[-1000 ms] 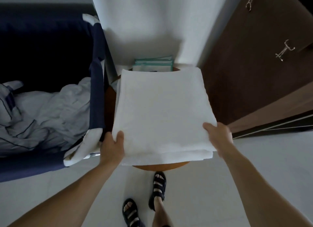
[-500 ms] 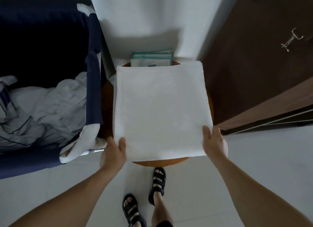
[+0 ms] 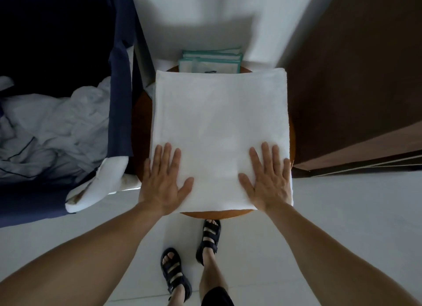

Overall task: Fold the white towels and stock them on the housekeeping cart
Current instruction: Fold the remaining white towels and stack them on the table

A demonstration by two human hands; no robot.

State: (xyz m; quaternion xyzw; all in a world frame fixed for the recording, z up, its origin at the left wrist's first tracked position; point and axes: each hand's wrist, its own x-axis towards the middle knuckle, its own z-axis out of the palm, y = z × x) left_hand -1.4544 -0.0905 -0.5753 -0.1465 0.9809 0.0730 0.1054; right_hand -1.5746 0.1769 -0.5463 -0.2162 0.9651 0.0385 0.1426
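Observation:
A folded white towel (image 3: 219, 122) lies flat on a round wooden table (image 3: 139, 122), covering most of its top. My left hand (image 3: 163, 180) presses flat on the towel's near left corner, fingers straight and spread. My right hand (image 3: 268, 180) presses flat on the near right corner in the same way. Neither hand grips the cloth.
A dark blue linen bag (image 3: 118, 100) on the left holds crumpled white sheets (image 3: 50, 132). Teal-edged packets (image 3: 210, 62) stand behind the towel against the white wall. A dark brown door (image 3: 354, 77) is at the right. My sandalled feet (image 3: 194, 260) stand on white floor.
Both hands let go of the towel's near edge after setting it down on the table, and now lie flat on top of it.

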